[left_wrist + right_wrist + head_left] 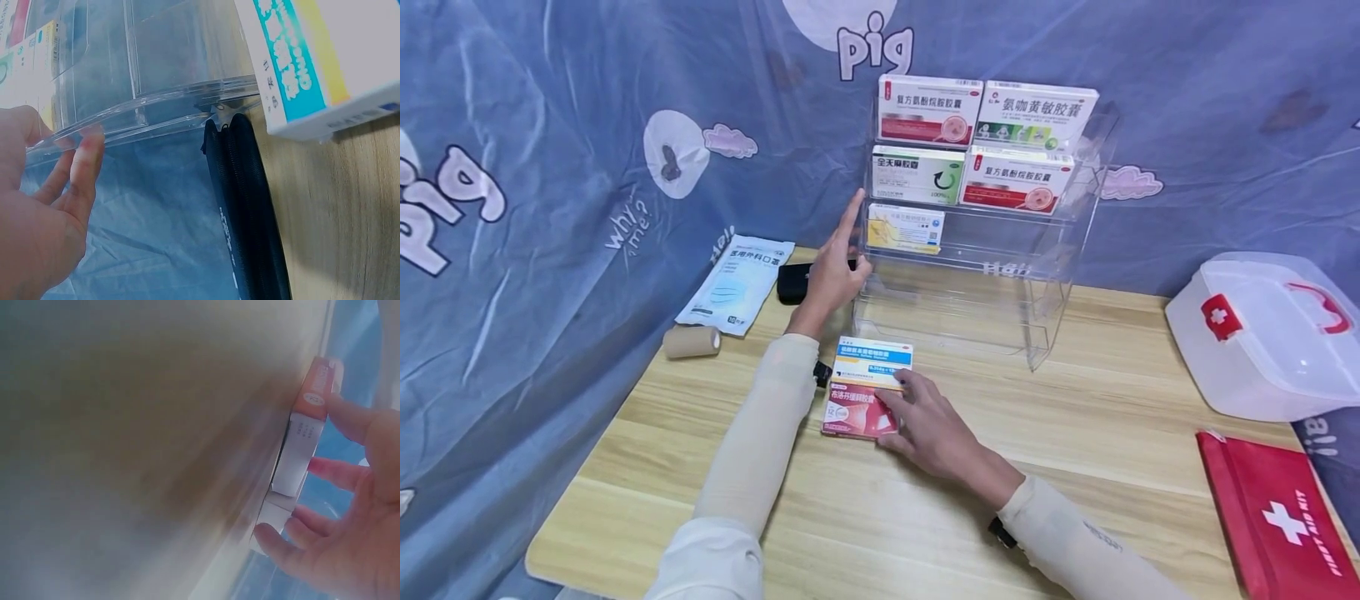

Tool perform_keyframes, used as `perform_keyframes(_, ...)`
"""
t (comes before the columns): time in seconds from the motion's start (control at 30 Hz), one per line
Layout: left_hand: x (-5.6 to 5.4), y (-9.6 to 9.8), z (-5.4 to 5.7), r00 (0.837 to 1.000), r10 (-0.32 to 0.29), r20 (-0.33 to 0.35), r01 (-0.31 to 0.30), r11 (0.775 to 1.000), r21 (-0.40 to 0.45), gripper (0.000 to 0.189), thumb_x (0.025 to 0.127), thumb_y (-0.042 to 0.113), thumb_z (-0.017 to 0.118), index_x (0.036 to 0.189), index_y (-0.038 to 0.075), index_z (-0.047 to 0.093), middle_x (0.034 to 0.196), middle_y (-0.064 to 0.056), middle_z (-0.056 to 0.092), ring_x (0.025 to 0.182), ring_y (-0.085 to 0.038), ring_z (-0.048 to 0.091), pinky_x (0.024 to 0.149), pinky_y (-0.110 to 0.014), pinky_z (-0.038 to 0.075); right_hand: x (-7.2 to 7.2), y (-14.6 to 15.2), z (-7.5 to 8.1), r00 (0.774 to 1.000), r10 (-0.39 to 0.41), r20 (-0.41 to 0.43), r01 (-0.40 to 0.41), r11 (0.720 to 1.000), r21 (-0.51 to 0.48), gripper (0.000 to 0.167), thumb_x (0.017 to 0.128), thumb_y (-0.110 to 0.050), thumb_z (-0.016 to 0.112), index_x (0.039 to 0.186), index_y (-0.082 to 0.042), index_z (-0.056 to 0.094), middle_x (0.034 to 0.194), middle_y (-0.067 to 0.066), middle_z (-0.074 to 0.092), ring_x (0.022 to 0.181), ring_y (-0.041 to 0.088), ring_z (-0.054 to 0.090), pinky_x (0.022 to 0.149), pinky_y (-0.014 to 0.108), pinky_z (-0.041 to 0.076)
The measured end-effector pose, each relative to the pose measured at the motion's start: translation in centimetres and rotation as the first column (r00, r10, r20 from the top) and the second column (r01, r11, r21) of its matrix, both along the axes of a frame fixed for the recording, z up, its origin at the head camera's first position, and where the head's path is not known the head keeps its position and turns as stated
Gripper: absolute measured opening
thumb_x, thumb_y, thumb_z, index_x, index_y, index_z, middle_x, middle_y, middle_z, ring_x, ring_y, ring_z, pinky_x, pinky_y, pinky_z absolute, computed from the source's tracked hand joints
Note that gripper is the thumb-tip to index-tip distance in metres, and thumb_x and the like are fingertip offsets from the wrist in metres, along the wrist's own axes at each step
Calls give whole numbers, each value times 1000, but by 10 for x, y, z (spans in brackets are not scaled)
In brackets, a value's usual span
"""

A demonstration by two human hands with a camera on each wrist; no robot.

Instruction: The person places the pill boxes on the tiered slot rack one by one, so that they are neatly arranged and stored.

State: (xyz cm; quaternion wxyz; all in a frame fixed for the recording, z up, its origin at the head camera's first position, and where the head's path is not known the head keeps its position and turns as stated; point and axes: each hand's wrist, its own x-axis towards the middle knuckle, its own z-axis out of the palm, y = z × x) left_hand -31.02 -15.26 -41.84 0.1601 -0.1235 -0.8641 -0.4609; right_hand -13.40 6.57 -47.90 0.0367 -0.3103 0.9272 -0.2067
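My left hand (833,275) is at the left side of a clear acrylic display rack (970,321). Its index finger stretches up along the panel, and a fingertip presses the panel edge in the left wrist view. On the table before the rack lie two medicine boxes, a blue, yellow and white one (868,358) and, nearer me, a red one (852,412). My right hand (936,429) reaches over their right ends with spread fingers. In the right wrist view its thumb (351,420) touches the red box and other fingertips touch the white box end.
Several medicine boxes (930,110) fill the upper tiers. Left of the rack are a black zip case (793,283), a mask packet (735,283) and a tan bandage roll (691,342). At right are a white first-aid case (1240,358) and a red pouch (1262,517).
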Motion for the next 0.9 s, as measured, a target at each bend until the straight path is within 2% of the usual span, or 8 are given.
perform_keyframes(0.27,0,-1,1,1000,2,-5,-2,1000,2,109,96,-3,60,168,60,7,174,-4,38,138,-34,64,102,-49,60,12,8,-1,992,41,-115,-42,999,-10,64,94,-42,82,148,-11,66,160,27,47,145,48,50,114,61,51)
perform_keyframes(0.37,-1,-1,0,1000,3,-5,-3,1000,-8,109,96,-3,60,168,59,7,175,-4,38,138,-34,65,102,-49,60,16,12,-1,993,22,-119,-23,1000,-13,63,92,-41,84,146,-13,68,157,27,49,142,48,52,110,60,55)
perform_keyframes(0.43,-2,-1,-1,1000,2,-7,-2,1000,-17,109,96,-2,60,168,59,6,175,-4,37,137,-34,65,102,-48,60,18,16,1,998,-9,-66,7,1000,-19,62,91,-40,85,146,-15,68,152,23,51,133,41,57,101,53,60)
perform_keyframes(0.5,-3,0,-1,1000,0,-9,-1,1000,-21,109,95,-2,60,168,60,6,175,-3,37,137,-34,65,100,-48,61,20,21,2,999,-44,11,44,999,-27,62,90,-37,87,146,-17,67,145,17,55,117,29,62,92,44,61)
perform_keyframes(0.57,-2,-1,-1,1000,1,-12,-1,1000,-20,110,94,-2,60,168,60,6,176,-3,36,137,-34,65,97,-48,62,19,25,4,991,-84,105,87,996,-32,66,89,-34,88,148,-18,64,138,11,56,103,19,60,85,38,59)
perform_keyframes(0.63,-2,-1,0,1000,1,-14,-1,1000,-18,111,94,-3,59,168,60,5,177,0,34,138,-33,65,94,-47,62,18,29,5,976,-120,182,128,991,-31,73,88,-32,89,152,-17,58,134,8,57,95,14,58,84,36,57)
perform_keyframes(0.77,-2,-2,0,1000,-3,-9,3,1000,-13,111,94,-3,59,167,61,5,177,2,33,141,-31,62,94,-46,62,15,38,6,949,-174,261,188,982,-28,80,86,-32,92,154,-11,55,137,10,58,100,18,60,94,42,58)
perform_keyframes(0.9,-1,-2,1,1000,-8,-6,8,1000,-11,110,95,-3,59,168,59,5,177,1,34,142,-31,61,96,-46,62,14,47,8,938,-192,289,213,976,-43,76,83,-30,94,148,-9,60,136,10,59,106,21,65,99,46,60)
